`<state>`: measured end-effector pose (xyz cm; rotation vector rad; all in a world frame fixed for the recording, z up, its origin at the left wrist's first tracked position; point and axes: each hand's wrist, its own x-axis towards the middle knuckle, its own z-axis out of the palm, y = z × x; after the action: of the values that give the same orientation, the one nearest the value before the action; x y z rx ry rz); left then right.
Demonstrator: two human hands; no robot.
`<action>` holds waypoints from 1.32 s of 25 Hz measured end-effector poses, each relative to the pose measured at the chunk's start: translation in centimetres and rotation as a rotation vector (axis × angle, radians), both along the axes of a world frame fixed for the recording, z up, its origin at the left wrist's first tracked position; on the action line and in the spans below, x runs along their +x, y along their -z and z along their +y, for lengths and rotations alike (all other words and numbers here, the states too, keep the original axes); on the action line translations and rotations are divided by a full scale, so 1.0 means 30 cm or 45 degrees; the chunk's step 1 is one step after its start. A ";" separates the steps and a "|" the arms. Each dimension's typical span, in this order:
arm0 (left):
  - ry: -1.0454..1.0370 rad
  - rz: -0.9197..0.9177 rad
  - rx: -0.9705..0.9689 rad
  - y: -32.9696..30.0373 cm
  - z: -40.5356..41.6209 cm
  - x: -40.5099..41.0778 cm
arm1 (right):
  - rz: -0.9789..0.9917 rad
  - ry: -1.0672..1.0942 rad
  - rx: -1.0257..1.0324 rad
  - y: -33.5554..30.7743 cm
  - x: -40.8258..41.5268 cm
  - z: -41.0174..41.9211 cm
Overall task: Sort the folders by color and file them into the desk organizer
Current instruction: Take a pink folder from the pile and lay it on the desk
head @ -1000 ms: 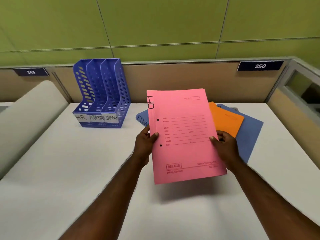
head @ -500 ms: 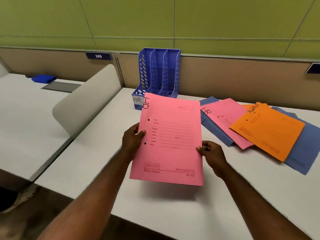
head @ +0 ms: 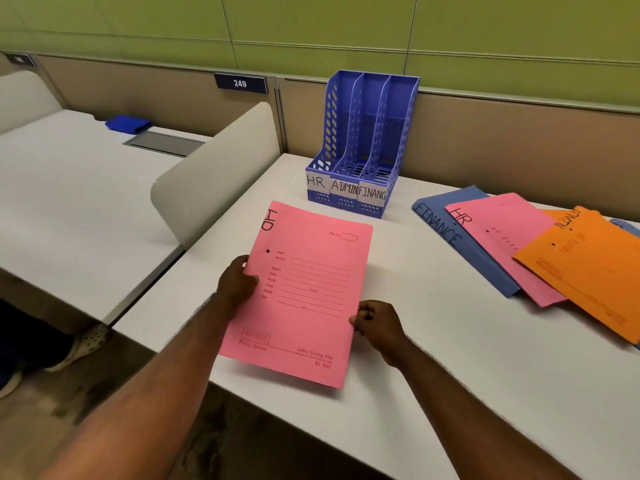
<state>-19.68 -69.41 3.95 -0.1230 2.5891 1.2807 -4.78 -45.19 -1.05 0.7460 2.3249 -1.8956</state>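
a pink folder (head: 304, 292) marked "hr" is held flat and low over the near part of the white worktop (head: 450, 341), its near edge reaching past the worktop's front edge; the left hand (head: 237, 284) grips its left edge, thumb on top and fingers hidden beneath; the right hand (head: 375, 323) pinches its right edge with curled fingers; beyond the folder, against the tan partition, stands a blue desk organizer (head: 363, 147) with three upright slots, all three showing only their own slatted floors; paper labels on its front read "hr", "admin" and "financ" from left to right; to the right of the organizer a fan of folders lies on the worktop: a blue folder (head: 450, 233) marked "finance" at the bottom, a second pink folder (head: 498, 244) marked "hr" overlapping it, and an orange folder (head: 588, 271) marked "admin" on top of both, running out of view at the right; a corner of another blue one peeks out behind the orange; to the left a curved grey divider (head: 214, 174) separates this worktop from a neighbouring desk (head: 69, 188), where a small blue object (head: 127, 123) lies by a grey cable flap; a sign (head: 240, 83) on the partition reads "249"; a shoe (head: 86, 344) shows on the floor at lower left.
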 end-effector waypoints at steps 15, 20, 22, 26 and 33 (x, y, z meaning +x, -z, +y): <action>-0.051 -0.153 -0.330 0.200 -0.128 -0.085 | -0.270 0.078 -0.122 0.089 -0.054 -0.215; -0.050 -0.169 -0.211 0.215 -0.121 -0.086 | -0.259 -0.023 -0.035 0.096 -0.053 -0.201; -0.052 -0.160 -0.157 0.209 -0.107 -0.082 | -0.270 -0.037 -0.144 0.099 -0.053 -0.190; -0.088 -0.075 -0.096 0.171 -0.014 -0.050 | -0.313 -0.002 -0.318 0.093 -0.031 -0.147; 0.165 0.181 -0.133 0.088 0.344 0.075 | -0.227 0.040 -0.203 0.030 0.087 0.122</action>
<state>-17.44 -59.08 1.31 0.1195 2.7328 1.1481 -2.18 -41.52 -1.95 0.8974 2.0427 -1.9121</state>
